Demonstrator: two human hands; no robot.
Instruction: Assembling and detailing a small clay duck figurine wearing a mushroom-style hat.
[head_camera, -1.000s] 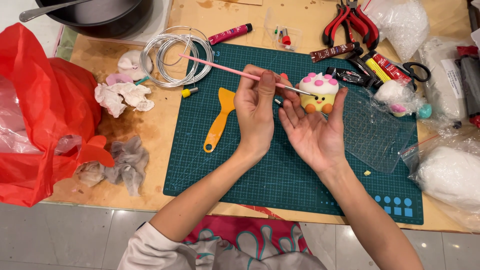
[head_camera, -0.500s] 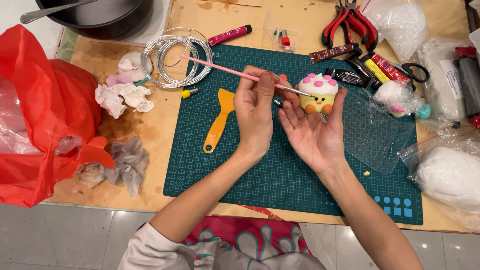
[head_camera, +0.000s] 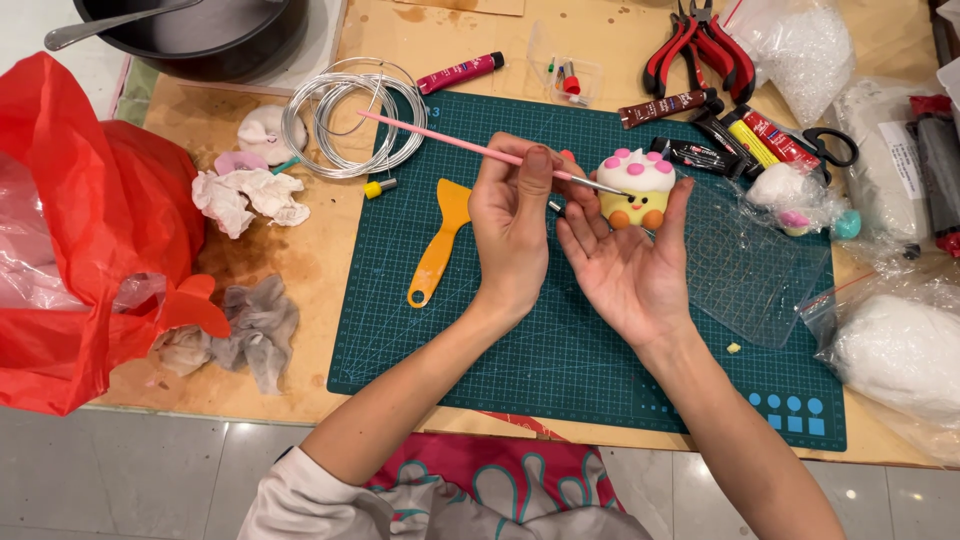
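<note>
Both hands (head_camera: 570, 240) raised, fingers curled

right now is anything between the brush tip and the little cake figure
Nothing visible. The left hand holds the pink brush, and its tip reaches the white top of the cake figure, which the right hand holds at its fingertips. No tool or tube lies between them; the orange scraper sits off to the side on the green cutting mat.

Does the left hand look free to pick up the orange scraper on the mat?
Probably not yet: the left hand holds the pink brush, though the orange scraper lies uncovered just beside it.
</note>
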